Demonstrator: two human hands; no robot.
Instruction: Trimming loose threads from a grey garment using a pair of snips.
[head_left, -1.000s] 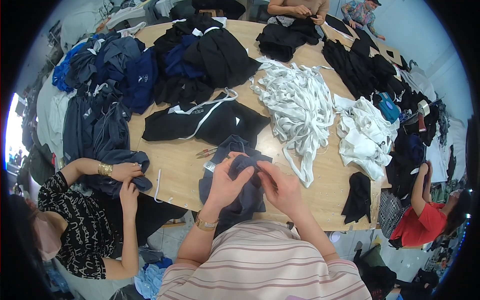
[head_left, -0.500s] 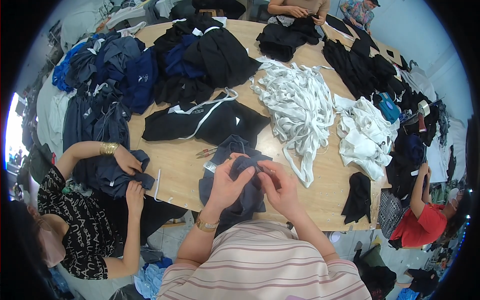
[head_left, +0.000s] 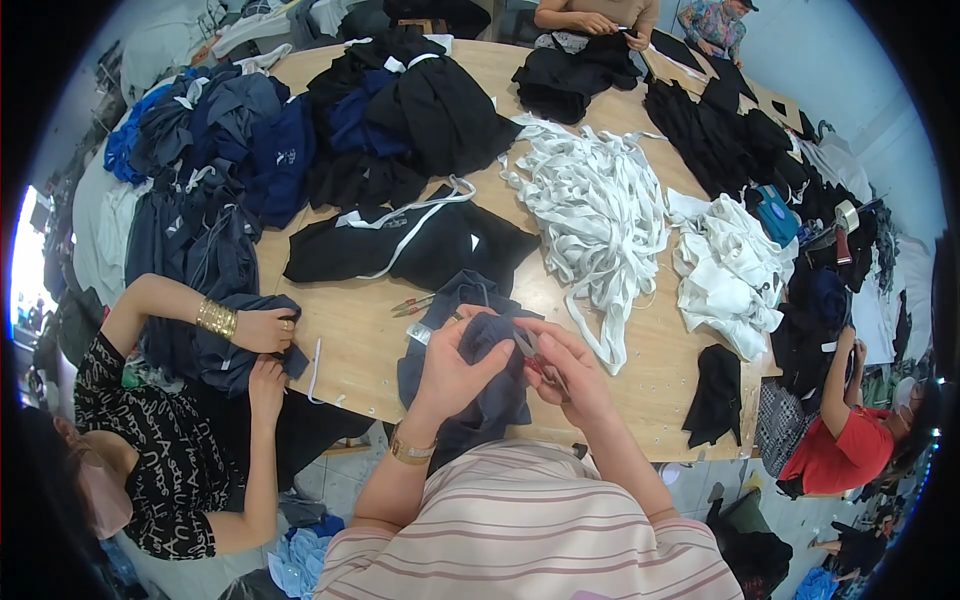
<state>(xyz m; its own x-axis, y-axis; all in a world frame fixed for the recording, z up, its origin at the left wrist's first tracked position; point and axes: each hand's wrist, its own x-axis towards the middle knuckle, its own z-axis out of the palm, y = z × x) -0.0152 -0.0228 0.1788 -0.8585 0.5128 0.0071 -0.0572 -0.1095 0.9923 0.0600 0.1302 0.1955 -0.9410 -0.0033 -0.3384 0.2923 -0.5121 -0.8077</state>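
Dark grey garment [head_left: 478, 385] lies bunched at the worktop's [head_left: 350, 330] near edge; left hand [head_left: 455, 365] grips its fold, right hand [head_left: 570, 375] closes on small snips. Best keep fabric taut, snipping close.

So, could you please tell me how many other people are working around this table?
4, perhaps more out of view: a person in a patterned black top at the left, one in a red shirt at the right, and two at the far end.
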